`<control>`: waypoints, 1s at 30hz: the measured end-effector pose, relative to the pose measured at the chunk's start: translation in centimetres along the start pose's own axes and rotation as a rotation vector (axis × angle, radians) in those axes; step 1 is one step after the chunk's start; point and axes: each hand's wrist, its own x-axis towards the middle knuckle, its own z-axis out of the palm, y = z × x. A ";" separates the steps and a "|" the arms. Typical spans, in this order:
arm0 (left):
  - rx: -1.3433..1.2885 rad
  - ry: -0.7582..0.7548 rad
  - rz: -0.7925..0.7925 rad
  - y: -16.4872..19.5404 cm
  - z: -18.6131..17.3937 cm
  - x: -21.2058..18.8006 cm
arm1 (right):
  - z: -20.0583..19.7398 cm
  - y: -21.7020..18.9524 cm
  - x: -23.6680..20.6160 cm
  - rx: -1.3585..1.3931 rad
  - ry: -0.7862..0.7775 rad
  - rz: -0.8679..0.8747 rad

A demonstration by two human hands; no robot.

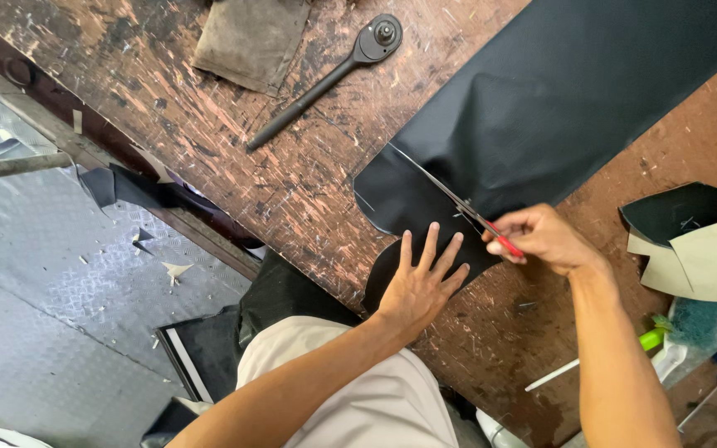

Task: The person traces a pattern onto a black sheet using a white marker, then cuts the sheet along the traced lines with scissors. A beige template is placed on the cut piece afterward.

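Two bare hands cut a black sheet with scissors on a worn wooden workbench.

The left hand (421, 286) lies open and flat, fingers spread, pressing down the near edge of the black sheet (533, 108). The right hand (541, 236) is closed around the red handles of the scissors (458, 203), whose thin blades reach into the sheet just beyond the left fingertips. The sheet is matte, dark and smooth, with a rounded near corner, and stretches away to the far right. Farther off on the workbench (234, 149) lie a ratchet wrench (329, 79) and a brown cloth (251, 37).
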 end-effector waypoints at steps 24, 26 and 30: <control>-0.014 0.090 -0.032 0.4 1.1 -0.1 | 1.0 -1.6 -0.3 -0.008 0.046 -0.088; 0.008 0.145 -0.022 1.1 1.5 0.0 | 0.8 0.9 -3.2 0.133 0.173 -0.152; -0.103 0.159 -0.083 2.6 2.9 1.1 | 3.5 8.3 -9.3 0.412 0.635 -0.285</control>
